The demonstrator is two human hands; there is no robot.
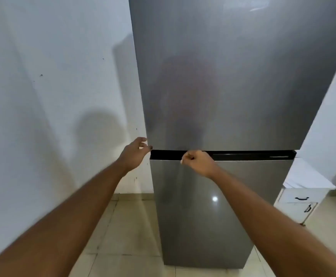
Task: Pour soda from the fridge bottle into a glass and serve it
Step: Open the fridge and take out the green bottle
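A: Only 1 view, from the head camera. What's in front?

B: A steel fridge [223, 96] with 2 doors, both closed, and a dark recessed slot [243, 154] between them that probably serves as the handle.

A: And the hands?

B: The left hand [134, 153] is at the fridge's left edge, level with the slot, fingers loosely curled and parted, gripping nothing. The right hand [198, 161] is curled closed at the slot; its fingertips appear hooked over the lower door's top lip, likely to pull it open.

A: The soda bottle? The glass?

B: Neither shows. The bottle is presumably behind those doors. A white cabinet [301, 198] stands to the right.
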